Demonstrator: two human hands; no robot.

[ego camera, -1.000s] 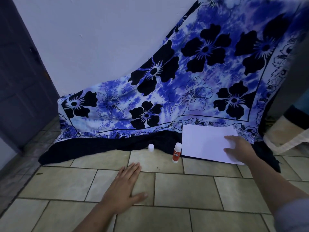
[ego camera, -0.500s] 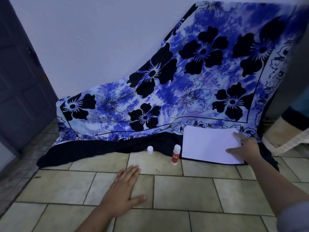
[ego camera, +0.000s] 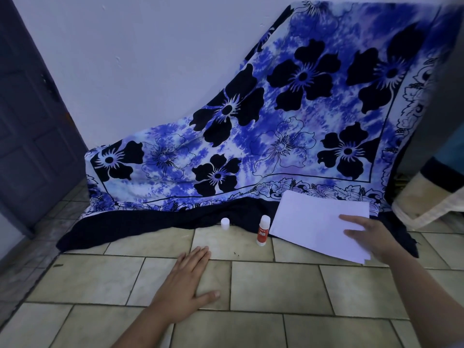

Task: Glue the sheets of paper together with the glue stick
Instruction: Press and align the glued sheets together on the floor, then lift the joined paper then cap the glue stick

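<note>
Glue stick (ego camera: 262, 231) stands uncapped just beside the sheets (ego camera: 308, 222), cap (ego camera: 225, 223) nearby.

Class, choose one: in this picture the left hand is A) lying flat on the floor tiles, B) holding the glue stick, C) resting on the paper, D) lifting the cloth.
A: the left hand lies flat on the floor tiles, fingers straight, apart from the glue stick.
</note>
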